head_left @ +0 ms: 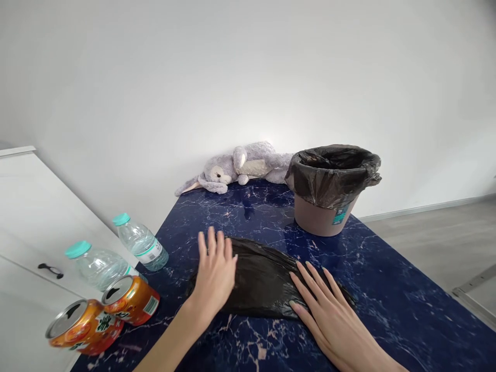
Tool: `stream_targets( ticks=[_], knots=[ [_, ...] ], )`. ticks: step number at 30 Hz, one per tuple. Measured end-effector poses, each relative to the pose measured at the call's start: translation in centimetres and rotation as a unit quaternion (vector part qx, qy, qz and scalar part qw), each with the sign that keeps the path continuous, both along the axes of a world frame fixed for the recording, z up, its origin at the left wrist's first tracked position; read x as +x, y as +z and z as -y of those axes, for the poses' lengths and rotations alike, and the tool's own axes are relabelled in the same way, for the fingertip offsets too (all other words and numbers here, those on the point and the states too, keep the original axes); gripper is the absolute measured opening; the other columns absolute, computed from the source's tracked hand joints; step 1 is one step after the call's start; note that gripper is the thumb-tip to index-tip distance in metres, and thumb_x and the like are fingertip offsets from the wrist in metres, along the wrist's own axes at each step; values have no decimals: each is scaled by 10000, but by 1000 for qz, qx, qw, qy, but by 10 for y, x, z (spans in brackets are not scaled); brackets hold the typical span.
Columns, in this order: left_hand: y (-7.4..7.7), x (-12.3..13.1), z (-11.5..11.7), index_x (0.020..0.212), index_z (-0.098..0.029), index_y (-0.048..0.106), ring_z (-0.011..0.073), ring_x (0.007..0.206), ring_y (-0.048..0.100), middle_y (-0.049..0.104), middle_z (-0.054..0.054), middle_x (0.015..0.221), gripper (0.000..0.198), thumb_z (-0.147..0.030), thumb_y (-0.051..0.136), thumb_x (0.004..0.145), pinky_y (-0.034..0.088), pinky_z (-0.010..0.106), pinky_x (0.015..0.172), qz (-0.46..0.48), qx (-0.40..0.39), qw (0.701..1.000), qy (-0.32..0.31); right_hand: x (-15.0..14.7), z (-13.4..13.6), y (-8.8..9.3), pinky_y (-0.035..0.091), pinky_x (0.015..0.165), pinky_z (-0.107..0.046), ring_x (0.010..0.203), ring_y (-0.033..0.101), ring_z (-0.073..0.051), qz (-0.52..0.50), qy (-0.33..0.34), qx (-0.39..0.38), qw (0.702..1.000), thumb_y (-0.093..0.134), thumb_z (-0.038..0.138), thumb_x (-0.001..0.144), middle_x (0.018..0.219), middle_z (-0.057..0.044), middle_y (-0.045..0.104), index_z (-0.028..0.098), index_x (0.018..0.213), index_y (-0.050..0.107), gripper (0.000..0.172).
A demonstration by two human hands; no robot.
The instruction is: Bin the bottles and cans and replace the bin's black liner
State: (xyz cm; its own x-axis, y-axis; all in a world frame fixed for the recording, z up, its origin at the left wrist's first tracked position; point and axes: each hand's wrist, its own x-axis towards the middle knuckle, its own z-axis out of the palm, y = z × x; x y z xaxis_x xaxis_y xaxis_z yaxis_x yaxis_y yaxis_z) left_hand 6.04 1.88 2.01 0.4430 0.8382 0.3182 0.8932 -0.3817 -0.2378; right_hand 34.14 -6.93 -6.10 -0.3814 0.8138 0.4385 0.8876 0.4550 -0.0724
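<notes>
A black plastic bag (263, 281) lies spread flat on the blue marbled table (232, 343). Over the bag's left end is my left hand (215, 271), palm down with its fingers stretched out; I cannot tell whether it presses on the plastic. My right hand (325, 310) rests flat on the bag's right part, fingers spread. Neither hand grips anything. Parts of the bag under both hands are hidden.
A brown bin (313, 217) lined with a black bag (329, 188) stands at the back right. Behind lies a grey plush rabbit (251, 165) against the wall. Along the left edge are two open orange cans (135, 305) and two clear bottles (143, 243).
</notes>
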Motion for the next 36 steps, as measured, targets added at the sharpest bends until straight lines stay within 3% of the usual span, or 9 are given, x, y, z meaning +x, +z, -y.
stream_targets(
  ticks=[3, 6, 10, 15, 20, 31, 33, 36],
  knots=[
    [-1, 32, 19, 1658, -197, 374, 356, 1624, 191, 323, 79, 1724, 568, -404, 315, 1132, 295, 627, 1306, 49, -97, 982, -156, -1, 0, 0, 509, 1134, -662, 1516, 384, -398, 1, -3, 23, 1000, 447, 507, 1101, 1696, -115, 289, 264, 1714, -63, 834],
    [-16, 53, 27, 1711, -281, 143, 314, 1637, 158, 187, 18, 1763, 635, -472, 326, 1134, 349, 576, 1296, 75, -173, 959, -213, -1, 0, -2, 513, 1137, -652, 1516, 390, -391, 3, -5, 23, 1000, 450, 495, 1102, 1696, -114, 288, 256, 1717, -46, 826],
    [-36, 41, 11, 1709, -291, 76, 299, 1642, 139, 145, 18, 1771, 649, -513, 286, 1136, 265, 593, 1321, 93, -203, 962, -156, 3, 0, -3, 498, 1161, -637, 1537, 356, -377, -3, 2, 3, 1000, 433, 474, 1109, 1709, -82, 267, 281, 1720, -18, 783],
    [-43, -19, -20, 1699, -316, 169, 286, 1639, 182, 230, 31, 1761, 615, -523, 294, 1133, 242, 590, 1317, 87, -162, 980, -71, 5, 0, -5, 445, 1203, -641, 1563, 301, -376, -12, 1, -18, 1000, 434, 486, 1108, 1731, -54, 216, 293, 1722, 32, 759],
    [-49, -64, -33, 1697, -298, 211, 288, 1629, 228, 269, 41, 1752, 616, -526, 290, 1131, 239, 566, 1319, 76, -131, 988, -12, 5, -2, -5, 419, 1226, -617, 1578, 272, -355, -2, -7, -30, 1000, 414, 484, 1116, 1742, -42, 176, 300, 1722, 37, 737],
    [-59, -73, -33, 1696, -304, 245, 297, 1627, 237, 269, 12, 1750, 621, -546, 292, 1125, 247, 560, 1327, 105, -123, 987, -13, 8, -5, -3, 414, 1235, -614, 1578, 300, -326, -3, -3, -61, 998, 383, 457, 1127, 1746, -26, 197, 346, 1719, 27, 699],
    [-59, -73, -33, 1690, -295, 270, 299, 1626, 240, 277, 19, 1747, 619, -545, 293, 1125, 248, 565, 1326, 112, -122, 986, -16, 12, -4, -8, 393, 1249, -611, 1566, 343, -308, -11, -11, -39, 999, 361, 430, 1132, 1726, -26, 288, 329, 1715, 106, 645],
    [-60, -74, -32, 1682, -267, 303, 305, 1626, 240, 287, 37, 1744, 629, -551, 305, 1121, 252, 572, 1322, 123, -122, 985, -23, 26, -4, -16, 420, 1202, -632, 1468, 498, -324, -53, -77, 4, 996, 337, 473, 1131, 1604, -58, 517, 283, 1629, 339, 533]
  ],
)
